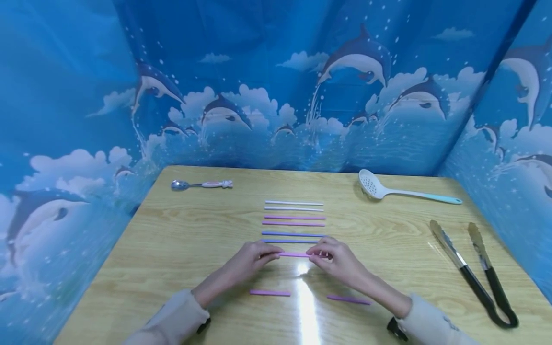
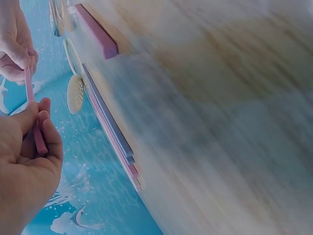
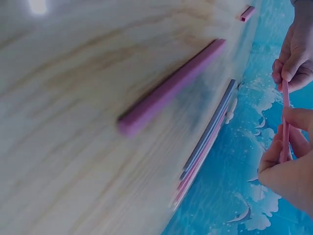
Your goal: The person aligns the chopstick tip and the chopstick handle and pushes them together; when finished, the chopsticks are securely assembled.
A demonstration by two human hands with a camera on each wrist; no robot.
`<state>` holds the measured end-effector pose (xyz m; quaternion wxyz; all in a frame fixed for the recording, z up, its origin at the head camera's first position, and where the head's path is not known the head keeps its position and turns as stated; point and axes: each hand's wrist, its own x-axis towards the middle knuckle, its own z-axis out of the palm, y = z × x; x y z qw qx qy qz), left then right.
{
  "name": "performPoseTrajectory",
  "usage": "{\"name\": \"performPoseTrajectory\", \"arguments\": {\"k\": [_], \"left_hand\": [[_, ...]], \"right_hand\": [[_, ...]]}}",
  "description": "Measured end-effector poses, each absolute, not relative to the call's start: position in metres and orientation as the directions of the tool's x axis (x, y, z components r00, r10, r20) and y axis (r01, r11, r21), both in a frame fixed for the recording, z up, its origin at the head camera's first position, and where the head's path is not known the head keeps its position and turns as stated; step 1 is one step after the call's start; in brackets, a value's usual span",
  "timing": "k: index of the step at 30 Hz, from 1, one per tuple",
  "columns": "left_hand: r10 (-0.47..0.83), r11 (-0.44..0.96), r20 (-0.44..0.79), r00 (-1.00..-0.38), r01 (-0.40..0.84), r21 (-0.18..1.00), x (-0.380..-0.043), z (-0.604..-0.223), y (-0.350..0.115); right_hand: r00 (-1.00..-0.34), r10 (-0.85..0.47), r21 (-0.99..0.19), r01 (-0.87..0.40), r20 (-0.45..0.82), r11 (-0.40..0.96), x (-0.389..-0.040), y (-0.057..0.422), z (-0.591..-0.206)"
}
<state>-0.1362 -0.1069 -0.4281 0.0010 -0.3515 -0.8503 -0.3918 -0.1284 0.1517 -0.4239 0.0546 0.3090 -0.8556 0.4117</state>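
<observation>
A slim, square-edged pink stick (image 1: pixel 294 255) is held level between both hands. My left hand (image 1: pixel 254 256) pinches its left end between thumb and fingers; my right hand (image 1: pixel 338 258) pinches the right end the same way. In the left wrist view the stick's near end pokes out past the curled left fingers (image 2: pixel 54 139). Just beyond the hands lies a row of parallel sticks: two blue sticks (image 1: pixel 293 234) closest, then two pinkish-purple sticks (image 1: pixel 295 217), then two white sticks (image 1: pixel 294 203). Nearer the body, one purple stick (image 1: pixel 270 293) and another purple stick (image 1: pixel 348 300) lie apart.
On the wooden table (image 1: pixel 194 239), a spoon (image 1: pixel 181 185) with a decorated handle lies back left. A slotted ladle (image 1: pixel 374 186) with a pale blue handle rests back right. Black-handled tongs (image 1: pixel 483 287) lie spread at the right. A blue dolphin curtain (image 1: pixel 258 134) surrounds the table.
</observation>
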Motion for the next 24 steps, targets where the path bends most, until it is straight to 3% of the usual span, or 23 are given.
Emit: {"name": "performPoseTrajectory", "arguments": {"k": [6, 14, 24], "left_hand": [[0.577, 0.461, 0.261, -0.774, 0.572, 0.678, -0.138, -0.432, -0.110], [0.543, 0.476, 0.199, -0.816, 0.494, 0.727, -0.141, -0.438, -0.115], [0.489, 0.522, 0.144, -0.861, 0.421, 0.742, -0.154, -0.449, -0.126]], "right_hand": [[-0.836, -0.436, -0.671, -0.535, 0.333, 0.513, -0.131, 0.161, -0.429], [-0.823, -0.437, -0.661, -0.558, 0.364, 0.501, -0.136, 0.168, -0.437], [-0.848, -0.444, -0.660, -0.513, 0.290, 0.548, -0.147, 0.172, -0.446]]}}
